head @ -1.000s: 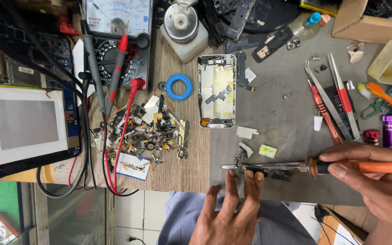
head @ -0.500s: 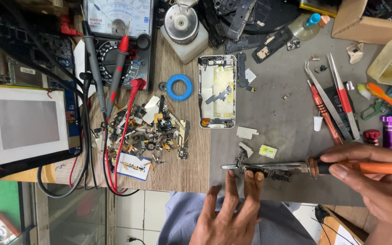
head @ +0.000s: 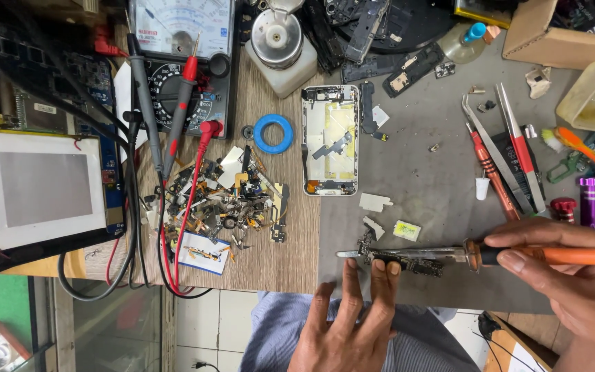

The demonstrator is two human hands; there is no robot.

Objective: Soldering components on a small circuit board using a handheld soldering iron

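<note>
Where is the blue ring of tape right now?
In the head view, the blue tape ring lies flat on the wooden bench top, upper centre, between the multimeter and the opened phone shell.

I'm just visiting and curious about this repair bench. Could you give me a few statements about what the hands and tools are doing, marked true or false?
1. The right hand holds an orange-handled soldering iron. True.
2. The left hand grips the blue ring. False: the ring lies alone on the wood; the left fingertips rest by a small circuit board.
3. The opened phone shell lies beyond the iron. True.
4. The red probe is in the right hand. False: it lies on the meter.
</note>
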